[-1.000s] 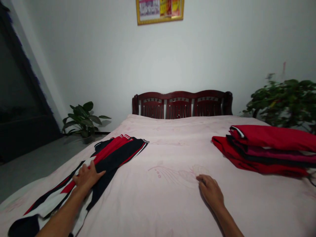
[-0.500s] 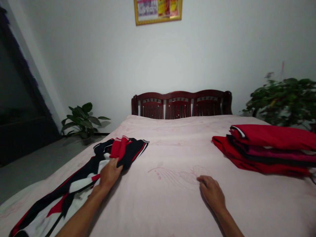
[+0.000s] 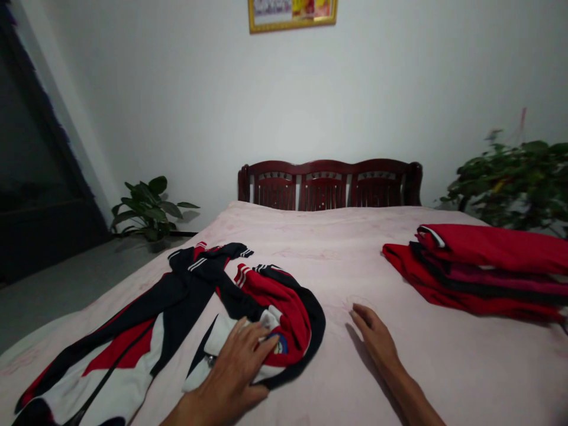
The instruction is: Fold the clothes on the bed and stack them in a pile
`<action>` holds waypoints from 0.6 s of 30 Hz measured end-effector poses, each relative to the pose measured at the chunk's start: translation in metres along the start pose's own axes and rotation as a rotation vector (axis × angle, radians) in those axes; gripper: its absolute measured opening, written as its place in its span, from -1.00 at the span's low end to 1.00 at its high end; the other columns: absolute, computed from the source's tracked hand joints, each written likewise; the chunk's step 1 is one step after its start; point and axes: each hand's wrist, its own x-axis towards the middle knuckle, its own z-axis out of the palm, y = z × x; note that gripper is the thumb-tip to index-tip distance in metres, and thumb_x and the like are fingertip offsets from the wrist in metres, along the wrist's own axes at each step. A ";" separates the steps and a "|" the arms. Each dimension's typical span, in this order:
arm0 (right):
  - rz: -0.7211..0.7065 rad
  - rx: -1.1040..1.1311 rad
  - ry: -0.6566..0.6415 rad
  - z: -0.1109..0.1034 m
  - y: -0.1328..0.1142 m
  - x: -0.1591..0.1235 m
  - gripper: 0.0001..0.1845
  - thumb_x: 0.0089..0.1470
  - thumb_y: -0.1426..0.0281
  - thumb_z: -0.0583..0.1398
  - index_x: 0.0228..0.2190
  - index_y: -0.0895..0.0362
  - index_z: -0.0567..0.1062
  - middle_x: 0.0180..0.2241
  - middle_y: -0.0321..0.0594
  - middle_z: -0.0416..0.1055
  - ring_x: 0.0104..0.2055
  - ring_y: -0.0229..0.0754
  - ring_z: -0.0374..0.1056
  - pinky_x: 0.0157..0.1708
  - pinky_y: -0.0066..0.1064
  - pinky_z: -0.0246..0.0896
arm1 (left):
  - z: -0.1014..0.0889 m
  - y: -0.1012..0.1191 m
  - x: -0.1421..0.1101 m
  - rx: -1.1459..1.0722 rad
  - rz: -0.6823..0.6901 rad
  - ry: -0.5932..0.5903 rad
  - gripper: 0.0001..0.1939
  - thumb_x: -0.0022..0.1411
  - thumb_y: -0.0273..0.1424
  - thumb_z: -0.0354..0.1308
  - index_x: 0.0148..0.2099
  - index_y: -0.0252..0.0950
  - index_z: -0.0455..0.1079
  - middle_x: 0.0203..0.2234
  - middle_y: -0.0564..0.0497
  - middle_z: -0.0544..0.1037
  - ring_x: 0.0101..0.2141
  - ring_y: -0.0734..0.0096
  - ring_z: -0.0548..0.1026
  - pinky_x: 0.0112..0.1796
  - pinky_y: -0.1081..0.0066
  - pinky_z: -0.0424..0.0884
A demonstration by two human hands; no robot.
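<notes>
My left hand lies over a crumpled red, navy and white jacket on the bed, fingers stretched and slightly apart. Striped cuffs and a round blue badge show on this jacket; part of it is hidden under the hand. Left of it, a second jacket in the same colours is spread out long, its dark zip line towards me. One dark sleeve reaches from there to the crumpled jacket. My right hand is held just above the sheet to the right, empty, thumb and fingers loosely extended.
A stack of folded red and dark clothes sits on the bed's right side. The pale pink bedsheet covers the bed, with a dark wooden headboard behind. Potted plants stand at left and right.
The crumpled jacket has come off the other garment and now lies to its right. My left hand moved right with it and its fingers have loosened. My right hand barely moved.
</notes>
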 end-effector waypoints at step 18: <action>-0.231 -0.723 -0.416 0.144 -0.116 0.029 -0.63 -0.09 0.29 0.23 -0.19 0.14 0.57 -0.14 -0.02 0.57 -0.09 0.05 0.48 -0.18 -0.31 0.29 | 0.009 -0.061 -0.018 -0.009 -0.412 0.042 -0.51 0.04 -0.56 0.05 0.02 -0.13 0.45 -0.09 0.01 0.55 -0.07 0.23 0.45 -0.06 0.27 0.31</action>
